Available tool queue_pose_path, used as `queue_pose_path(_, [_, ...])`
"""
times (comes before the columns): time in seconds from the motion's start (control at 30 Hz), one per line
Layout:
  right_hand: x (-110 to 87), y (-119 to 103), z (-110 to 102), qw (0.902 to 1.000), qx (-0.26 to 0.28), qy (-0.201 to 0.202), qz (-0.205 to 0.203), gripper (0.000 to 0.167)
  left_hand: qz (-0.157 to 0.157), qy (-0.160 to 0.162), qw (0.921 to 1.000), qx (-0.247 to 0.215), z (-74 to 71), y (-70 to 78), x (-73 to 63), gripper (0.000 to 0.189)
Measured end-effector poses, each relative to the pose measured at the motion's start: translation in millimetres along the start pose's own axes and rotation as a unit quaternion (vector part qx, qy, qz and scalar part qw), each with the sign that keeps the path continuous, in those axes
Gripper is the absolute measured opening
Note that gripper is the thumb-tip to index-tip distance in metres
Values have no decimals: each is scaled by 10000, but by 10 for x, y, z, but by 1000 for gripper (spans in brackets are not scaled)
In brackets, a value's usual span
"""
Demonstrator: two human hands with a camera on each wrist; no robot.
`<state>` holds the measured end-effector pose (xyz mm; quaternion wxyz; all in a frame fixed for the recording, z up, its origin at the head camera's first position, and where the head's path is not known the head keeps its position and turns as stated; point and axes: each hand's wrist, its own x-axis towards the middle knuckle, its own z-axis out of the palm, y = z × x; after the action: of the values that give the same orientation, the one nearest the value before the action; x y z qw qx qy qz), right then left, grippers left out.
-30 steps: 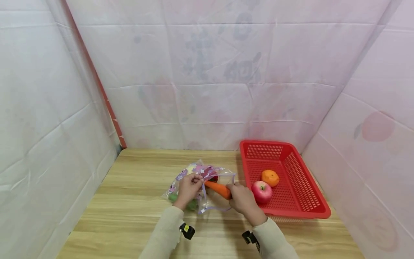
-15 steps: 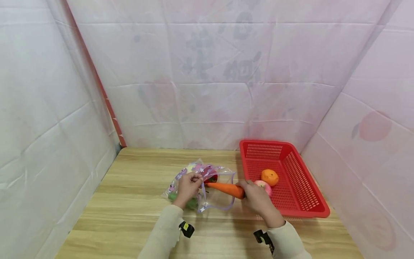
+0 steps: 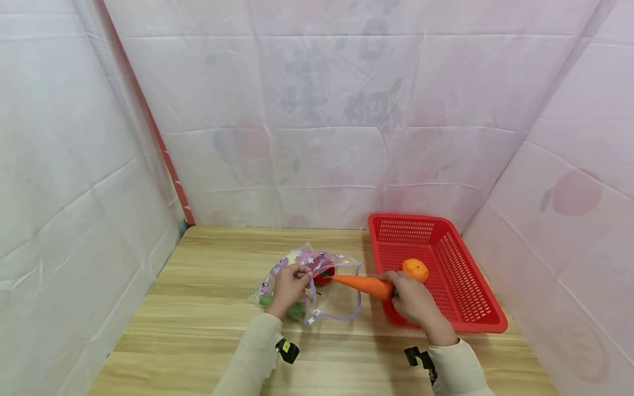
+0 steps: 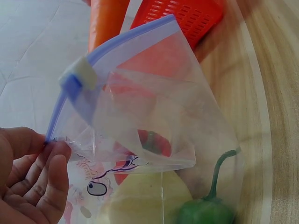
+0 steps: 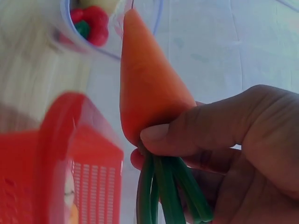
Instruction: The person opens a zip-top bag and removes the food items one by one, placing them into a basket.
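Note:
My left hand (image 3: 291, 289) pinches the edge of a clear printed zip bag (image 4: 135, 35) at its mouth. A white slider (image 4: 79, 77) sits on the bag's purple zip strip. Inside lie a red bell pepper (image 5: 97, 27), a green pepper (image 4: 205, 212) with a long stem and a pale yellow round thing (image 4: 149, 198). My right hand (image 3: 417, 305) grips an orange carrot (image 3: 364, 284) at its thick end, thumb just above the green stalks (image 5: 163, 186). The carrot's tip points left, overlapping the bag's mouth in the head view.
A red plastic basket (image 3: 477, 275) stands at the right, its left rim under the right hand. An orange persimmon-like fruit (image 3: 415, 269) lies in it; the apple there is hidden behind the hand. White cloth walls (image 3: 317, 165) enclose the wooden table (image 3: 198, 297).
My right hand has moved right with the carrot, drawing it out from the bag's mouth to over the basket's left rim. The apple has become covered. The left hand stays in place.

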<state>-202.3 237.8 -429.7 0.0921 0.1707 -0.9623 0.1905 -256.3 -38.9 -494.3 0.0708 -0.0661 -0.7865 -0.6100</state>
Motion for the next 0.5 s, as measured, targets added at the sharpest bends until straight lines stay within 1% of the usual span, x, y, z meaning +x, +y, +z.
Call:
queue_pose_path(0.17, [-11, 86, -105, 9998, 168, -58, 14, 51, -84, -5, 10000, -4, 7, 3, 4, 6])
queue_pose_path(0.33, [13, 192, -147, 9994, 319, -102, -46, 50, -164, -63, 9998, -95, 14, -1, 0, 6])
queue_pose_path(0.5, [29, 307, -191, 9988, 486, -29, -65, 47, -161, -108, 9997, -132, 16, -7, 1, 7])
